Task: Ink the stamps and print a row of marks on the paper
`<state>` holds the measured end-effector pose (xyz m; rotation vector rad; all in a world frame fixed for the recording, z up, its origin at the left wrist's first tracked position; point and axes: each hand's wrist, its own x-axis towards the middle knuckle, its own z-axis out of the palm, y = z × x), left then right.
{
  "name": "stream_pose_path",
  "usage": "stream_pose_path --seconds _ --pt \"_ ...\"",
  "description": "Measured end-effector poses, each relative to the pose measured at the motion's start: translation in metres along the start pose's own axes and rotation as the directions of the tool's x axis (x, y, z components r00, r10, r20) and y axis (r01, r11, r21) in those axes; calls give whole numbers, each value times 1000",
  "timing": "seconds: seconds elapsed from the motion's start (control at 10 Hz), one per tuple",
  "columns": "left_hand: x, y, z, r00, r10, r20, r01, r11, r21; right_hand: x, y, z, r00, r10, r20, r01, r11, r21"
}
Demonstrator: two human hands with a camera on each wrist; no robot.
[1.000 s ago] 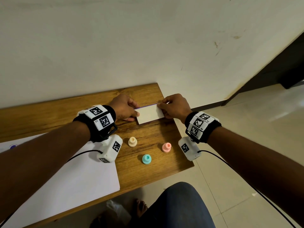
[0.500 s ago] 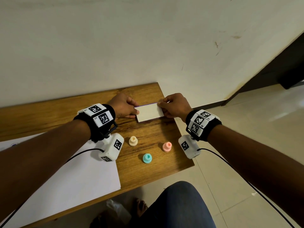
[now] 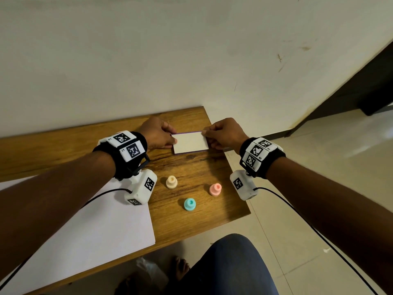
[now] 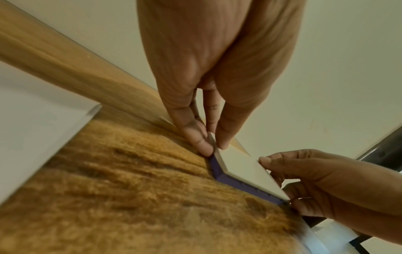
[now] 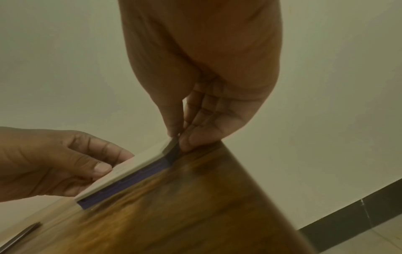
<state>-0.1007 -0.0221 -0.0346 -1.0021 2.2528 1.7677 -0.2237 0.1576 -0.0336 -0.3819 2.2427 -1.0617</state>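
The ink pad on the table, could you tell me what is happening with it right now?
A person holds the ink pad at both ends: the left hand grips the left end, and the right hand pinches the right end. Its white lid looks closed. Three stamps, cream, pink and teal, stand untouched beside the paper.

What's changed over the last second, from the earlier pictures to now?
Almost nothing. Both hands, left and right, keep pinching the ends of the ink pad case on the table; its lid looks still closed. The three stamps and paper stayed put.
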Motion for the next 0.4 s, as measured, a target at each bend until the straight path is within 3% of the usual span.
stream_pose_path --seconds 0.3,0.4 --pt "-13 5 -19 998 -60 0 60 996 -67 -5 -9 -7 1000 -8 29 9 999 -39" --pt "-27 3 -36 997 -49 -61 45 997 -68 -14 -16 -16 1000 -27 -1 27 999 -27"
